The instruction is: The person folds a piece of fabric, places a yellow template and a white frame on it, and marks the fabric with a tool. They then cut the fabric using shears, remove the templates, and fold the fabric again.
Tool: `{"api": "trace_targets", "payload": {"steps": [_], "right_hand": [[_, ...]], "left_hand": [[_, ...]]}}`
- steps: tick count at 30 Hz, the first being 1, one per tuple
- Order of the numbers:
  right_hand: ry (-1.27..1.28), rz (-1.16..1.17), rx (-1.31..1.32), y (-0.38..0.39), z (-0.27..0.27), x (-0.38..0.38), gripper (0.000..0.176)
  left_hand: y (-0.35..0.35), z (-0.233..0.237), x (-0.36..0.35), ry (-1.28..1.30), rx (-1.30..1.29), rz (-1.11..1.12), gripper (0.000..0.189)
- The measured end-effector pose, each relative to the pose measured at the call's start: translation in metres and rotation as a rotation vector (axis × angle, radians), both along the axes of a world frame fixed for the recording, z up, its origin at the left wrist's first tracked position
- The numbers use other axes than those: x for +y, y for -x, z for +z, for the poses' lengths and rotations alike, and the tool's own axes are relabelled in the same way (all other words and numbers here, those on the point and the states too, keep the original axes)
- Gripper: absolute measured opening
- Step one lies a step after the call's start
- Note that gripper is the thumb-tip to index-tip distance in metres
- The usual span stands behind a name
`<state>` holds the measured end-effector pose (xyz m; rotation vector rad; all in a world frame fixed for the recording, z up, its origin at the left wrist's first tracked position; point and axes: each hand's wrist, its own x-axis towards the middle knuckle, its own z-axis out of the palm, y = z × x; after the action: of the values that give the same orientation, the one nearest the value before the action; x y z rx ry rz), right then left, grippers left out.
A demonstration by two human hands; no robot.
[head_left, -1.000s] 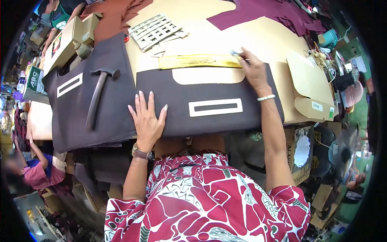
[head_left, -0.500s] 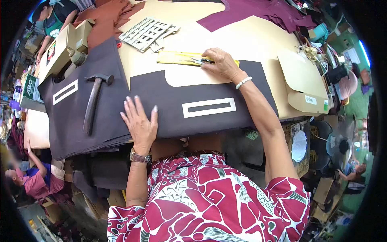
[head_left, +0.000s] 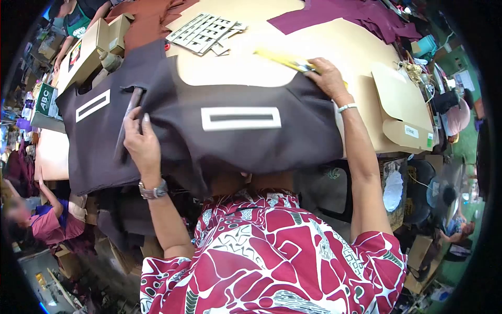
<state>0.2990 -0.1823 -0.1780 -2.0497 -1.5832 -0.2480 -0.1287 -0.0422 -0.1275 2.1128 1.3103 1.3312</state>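
My left hand (head_left: 141, 138) is closed, its curled fingers on the left edge of a dark brown sheet (head_left: 238, 146) with a white rectangular frame mark (head_left: 241, 111). That sheet is wrinkled and partly lifted. Beneath the hand lies a hammer (head_left: 127, 118), its head partly covered by the sheet. It rests on a stack of similar dark sheets (head_left: 94, 152), the top one bearing another white frame mark. My right hand (head_left: 330, 81) is closed on a long yellow strip (head_left: 277, 56), blurred by motion. A small silver tool (head_left: 306, 67) shows at its fingertips, beside the sheet's upper right corner.
White-and-black patterned cards (head_left: 204, 34) lie farther back. Purple sheets (head_left: 345, 21) and rust-brown sheets (head_left: 146, 23) are at the far side. A cardboard piece (head_left: 402, 99) sits at right, open boxes (head_left: 86, 57) at left. Other people are around the table.
My left hand has moved left and closed on the sheet, which has shifted left and wrinkled. My right hand has moved right with the yellow strip, which now tilts.
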Motion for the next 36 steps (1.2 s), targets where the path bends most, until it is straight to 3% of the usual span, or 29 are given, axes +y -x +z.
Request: {"api": "trace_targets", "payload": {"steps": [2, 5, 8, 10, 14, 15, 16, 18, 22, 25, 27, 29, 31, 34, 36], "right_hand": [[-0.131, -0.195, -0.256, -0.011, -0.004, -0.017, 0.03], [-0.085, -0.523, -0.09, 0.027, 0.018, -0.049, 0.035], [0.042, -0.646, 0.168, 0.073, 0.009, -0.063, 0.041], [-0.057, -0.492, -0.022, 0.1, -0.001, -0.056, 0.034], [-0.03, -0.292, 0.243, 0.101, -0.01, -0.03, 0.021], [-0.071, -0.273, 0.428, 0.101, -0.004, -0.022, 0.021], [-0.145, -0.196, 0.456, 0.1, 0.005, -0.012, 0.016], [-0.229, -0.133, 0.76, 0.111, 0.026, 0.01, 0.011], [-0.369, 0.14, 0.894, 0.13, 0.036, 0.079, 0.012], [-0.423, 0.274, 0.952, 0.163, 0.042, 0.142, 0.018], [-0.419, 0.294, 0.998, 0.186, 0.044, 0.181, 0.009], [-0.393, 0.291, 0.879, 0.207, 0.044, 0.216, 0.009], [-0.364, 0.32, 0.834, 0.227, 0.042, 0.245, 0.026], [-0.286, 0.312, 0.679, 0.241, 0.027, 0.281, 0.033], [-0.222, 0.295, 0.635, 0.247, 0.022, 0.287, 0.035]], "left_hand": [[0.013, -0.005, 0.013, 0.106, 0.095, 0.064, 0.023], [0.021, -0.024, 0.021, 0.021, 0.097, 0.053, 0.025], [0.021, -0.03, 0.018, 0.062, 0.103, 0.102, 0.026], [0.014, -0.017, 0.01, 0.143, 0.077, 0.1, 0.023], [0.026, -0.009, 0.016, -0.082, -0.029, -0.016, 0.019], [0.035, 0.009, 0.01, 0.142, -0.062, -0.005, 0.016], [0.05, 0.018, 0.013, 0.042, -0.019, -0.013, 0.015], [0.08, 0.034, 0.023, -0.141, 0.087, -0.044, 0.016], [0.136, 0.075, 0.061, -0.076, 0.139, 0.137, 0.025], [0.183, 0.078, 0.129, -0.237, 0.369, 0.214, 0.03], [0.207, 0.081, 0.176, -0.239, 0.535, 0.266, 0.037], [0.222, 0.083, 0.224, -0.178, 0.681, 0.327, 0.044], [0.229, 0.08, 0.258, -0.067, 0.816, 0.406, 0.05], [0.197, 0.081, 0.248, -0.006, 0.975, 0.716, 0.059], [0.189, 0.053, 0.262, -0.085, 0.867, 0.733, 0.062]]}}
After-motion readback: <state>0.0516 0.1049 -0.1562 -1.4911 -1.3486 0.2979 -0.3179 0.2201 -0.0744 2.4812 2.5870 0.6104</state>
